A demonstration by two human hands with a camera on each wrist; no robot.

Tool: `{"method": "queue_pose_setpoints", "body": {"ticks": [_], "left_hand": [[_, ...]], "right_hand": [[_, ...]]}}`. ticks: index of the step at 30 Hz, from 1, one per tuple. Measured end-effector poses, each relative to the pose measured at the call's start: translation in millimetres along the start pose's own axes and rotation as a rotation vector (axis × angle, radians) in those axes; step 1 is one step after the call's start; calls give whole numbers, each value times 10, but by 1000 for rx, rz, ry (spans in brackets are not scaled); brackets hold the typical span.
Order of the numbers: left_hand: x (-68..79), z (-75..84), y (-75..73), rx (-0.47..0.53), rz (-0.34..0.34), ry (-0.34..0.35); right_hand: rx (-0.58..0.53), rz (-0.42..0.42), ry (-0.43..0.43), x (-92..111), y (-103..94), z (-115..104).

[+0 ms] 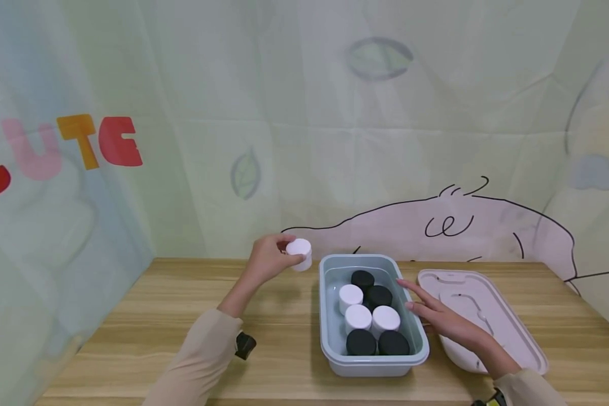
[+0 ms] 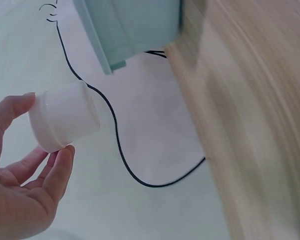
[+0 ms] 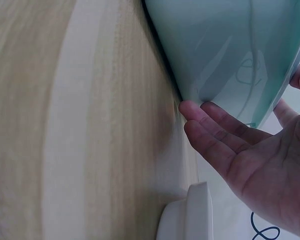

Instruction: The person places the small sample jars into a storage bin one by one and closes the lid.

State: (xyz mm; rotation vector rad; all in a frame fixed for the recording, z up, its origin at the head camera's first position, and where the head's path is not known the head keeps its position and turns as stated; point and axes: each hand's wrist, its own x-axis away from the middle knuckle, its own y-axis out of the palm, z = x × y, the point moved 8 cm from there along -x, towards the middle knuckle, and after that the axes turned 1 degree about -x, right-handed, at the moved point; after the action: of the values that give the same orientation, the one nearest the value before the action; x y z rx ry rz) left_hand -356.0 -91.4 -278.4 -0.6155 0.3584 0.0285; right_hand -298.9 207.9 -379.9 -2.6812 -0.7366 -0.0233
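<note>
My left hand [image 1: 270, 260] pinches a small white jar [image 1: 300, 255] between thumb and fingers, raised above the table to the left of a pale blue bin [image 1: 325, 321]. From the left wrist view, the jar [image 2: 65, 117] is a plain cylinder with a wider band at one end. Inside the bin stand three white jars [image 1: 357, 319] and several black-topped ones [image 1: 393, 343]. My right hand [image 1: 451, 324] rests against the bin's right side with fingers extended. In the right wrist view its fingertips [image 3: 189, 110] meet the outer wall, with the thumb up at the rim.
To the right of the bin lies a pale lid [image 1: 517, 344] on the wooden table [image 1: 147, 321], partly behind my right hand and forearm. A printed cloth [image 1: 304, 141] hangs along the table's back edge and left side.
</note>
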Motion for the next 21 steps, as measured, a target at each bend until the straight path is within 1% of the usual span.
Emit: {"method": "queue_pose_setpoints", "body": {"ticks": [5,11,15,21], "left_hand": [[-24,151,113,42,-29,5],[-51,256,281,59,-53,26],[-57,307,399,55,-76,28],[-58,390,588,28,-131,59]], "right_hand": [[-2,-3,-3,1,-5,5],[-6,5,11,-4,-6,17],[-5,6,6,-1,-5,11],[-2,-2,-7,5,1,-5]]}}
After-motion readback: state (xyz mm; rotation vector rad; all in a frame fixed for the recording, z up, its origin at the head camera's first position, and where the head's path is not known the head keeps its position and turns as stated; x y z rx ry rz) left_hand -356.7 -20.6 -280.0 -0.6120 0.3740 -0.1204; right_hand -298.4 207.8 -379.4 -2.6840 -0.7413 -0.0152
